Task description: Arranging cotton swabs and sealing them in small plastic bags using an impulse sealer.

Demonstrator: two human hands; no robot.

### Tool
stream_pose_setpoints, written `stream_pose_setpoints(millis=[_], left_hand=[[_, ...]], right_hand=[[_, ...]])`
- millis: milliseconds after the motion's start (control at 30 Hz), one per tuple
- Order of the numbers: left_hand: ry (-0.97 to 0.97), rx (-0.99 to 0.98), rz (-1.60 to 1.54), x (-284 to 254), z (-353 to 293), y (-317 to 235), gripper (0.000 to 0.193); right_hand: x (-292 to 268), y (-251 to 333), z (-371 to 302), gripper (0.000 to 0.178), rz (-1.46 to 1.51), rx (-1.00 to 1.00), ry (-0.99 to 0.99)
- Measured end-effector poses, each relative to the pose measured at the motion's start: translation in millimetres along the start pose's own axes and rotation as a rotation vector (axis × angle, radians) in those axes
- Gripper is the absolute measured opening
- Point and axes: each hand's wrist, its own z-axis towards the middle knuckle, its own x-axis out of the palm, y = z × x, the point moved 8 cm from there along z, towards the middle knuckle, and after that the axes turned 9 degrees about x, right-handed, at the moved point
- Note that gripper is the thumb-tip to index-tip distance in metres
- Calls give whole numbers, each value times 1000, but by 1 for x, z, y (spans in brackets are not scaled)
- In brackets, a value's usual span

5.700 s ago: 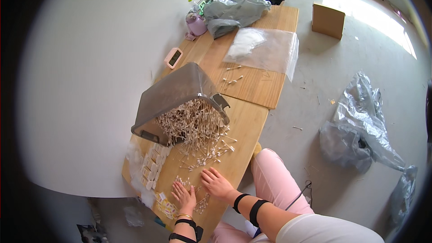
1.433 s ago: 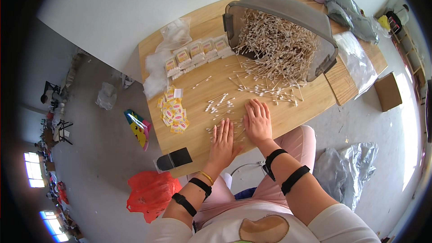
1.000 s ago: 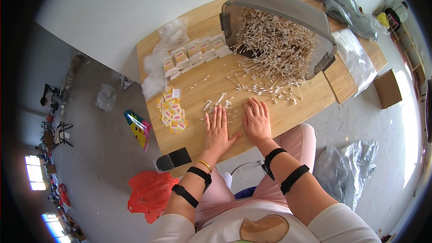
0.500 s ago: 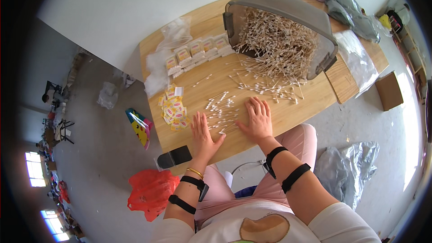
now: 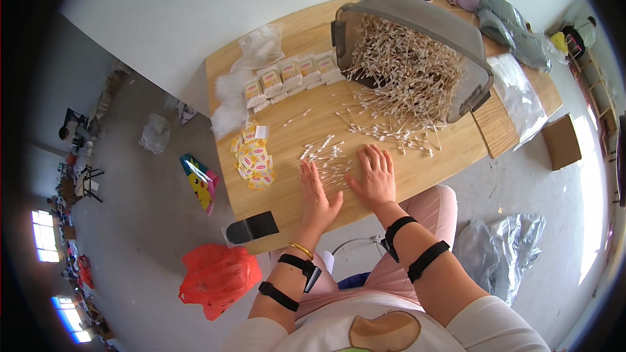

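Observation:
Between my two hands lies a loose group of cotton swabs [image 5: 334,171], roughly lined up on the wooden table [image 5: 293,212]. My left hand [image 5: 317,197] rests at the group's left side, fingers stretched out, its edge against the swabs. On the right side my right hand [image 5: 375,179] lies palm down with fingers spread, the thumb near the swab ends. Neither hand holds anything. Beyond them, a grey plastic bin [image 5: 417,21] lies tipped on its side, and a big heap of swabs [image 5: 407,65] spills from its mouth onto the table.
Yellow-and-white paper labels [image 5: 253,160] lie left of my hands. Behind them stand several packed swab bundles [image 5: 291,73] beside clear plastic bags [image 5: 228,98]. A black flat pouch [image 5: 253,227] is at the near left edge. A red bag [image 5: 218,280] hangs below it.
My left hand has moved right, toward my right hand, and the swabs between them are pushed closer together. My right hand has stayed nearly in place.

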Motion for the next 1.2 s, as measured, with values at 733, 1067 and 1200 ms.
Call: stream_pose_setpoints(millis=[733, 1067, 1200], left_hand=[[96, 105, 235, 2, 1, -8, 71], [166, 142, 154, -4, -6, -7, 71], [184, 64, 237, -2, -6, -2, 77]], right_hand=[[21, 22, 62, 14, 145, -150, 169], [7, 60, 66, 12, 89, -383, 176], [16, 52, 80, 15, 133, -176, 131]])
